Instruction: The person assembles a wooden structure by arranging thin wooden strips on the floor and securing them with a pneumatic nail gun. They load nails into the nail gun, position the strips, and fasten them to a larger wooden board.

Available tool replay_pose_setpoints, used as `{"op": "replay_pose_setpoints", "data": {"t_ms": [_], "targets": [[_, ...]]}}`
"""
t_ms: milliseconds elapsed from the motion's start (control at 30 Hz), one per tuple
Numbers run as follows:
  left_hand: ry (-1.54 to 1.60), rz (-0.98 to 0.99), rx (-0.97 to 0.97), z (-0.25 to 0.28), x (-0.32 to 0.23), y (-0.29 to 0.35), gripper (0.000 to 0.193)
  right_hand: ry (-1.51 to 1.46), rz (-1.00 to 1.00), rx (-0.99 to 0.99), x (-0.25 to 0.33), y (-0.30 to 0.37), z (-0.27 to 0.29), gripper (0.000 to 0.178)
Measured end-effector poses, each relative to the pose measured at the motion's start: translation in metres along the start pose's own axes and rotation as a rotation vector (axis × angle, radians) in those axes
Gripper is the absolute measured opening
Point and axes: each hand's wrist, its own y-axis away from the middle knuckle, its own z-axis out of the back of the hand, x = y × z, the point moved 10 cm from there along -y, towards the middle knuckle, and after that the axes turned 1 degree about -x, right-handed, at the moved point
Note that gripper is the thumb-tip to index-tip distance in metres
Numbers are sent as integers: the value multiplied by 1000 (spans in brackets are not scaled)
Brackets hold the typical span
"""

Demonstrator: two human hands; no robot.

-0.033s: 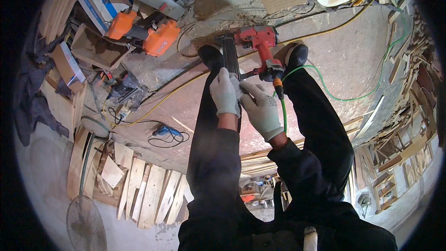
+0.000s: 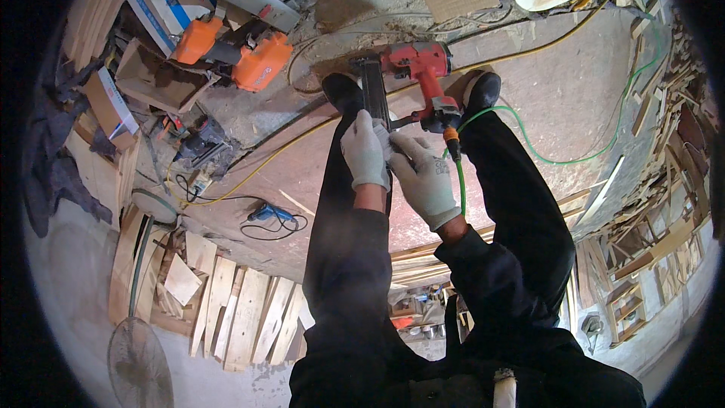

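Note:
A red pneumatic nail gun (image 2: 423, 68) lies between my legs, its long dark magazine (image 2: 373, 91) pointing back toward me. My left hand (image 2: 365, 149), in a white glove, is closed round the near end of that magazine. A small silvery strip (image 2: 384, 140), which looks like nails, shows between my two hands, slightly blurred. My right hand (image 2: 424, 181), gloved too, has its fingers bent against this strip, thumb side toward the magazine. A green air hose (image 2: 461, 181) joins the gun's handle through an orange coupling (image 2: 451, 140).
An orange cordless tool (image 2: 260, 60) lies at the far left beside an open cardboard box (image 2: 162, 79). A yellow hose (image 2: 302, 136) crosses the board floor. On the left lies a blue corded tool (image 2: 270, 212). Wood offcuts (image 2: 253, 310) line the near left; scraps pile on the right.
The silvery strip between my hands has shifted slightly and looks more blurred. The nail gun and both arms stay practically where they were.

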Motion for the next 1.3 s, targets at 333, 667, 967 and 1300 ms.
{"op": "replay_pose_setpoints", "data": {"t_ms": [333,667,967,1300], "targets": [[41,8,53,3,18,-13,41,351,102,217,22,8,-5,50],[92,36,30,0,13,0,42,219,-1,-9,-8,5,21,29],[-33,-39,4,2,-2,6,48,97,14,-33,-37,-17,5,30],[-1,-68,11,1,-8,4,46,-637,-570,-35,-46,0,0,42]]}}
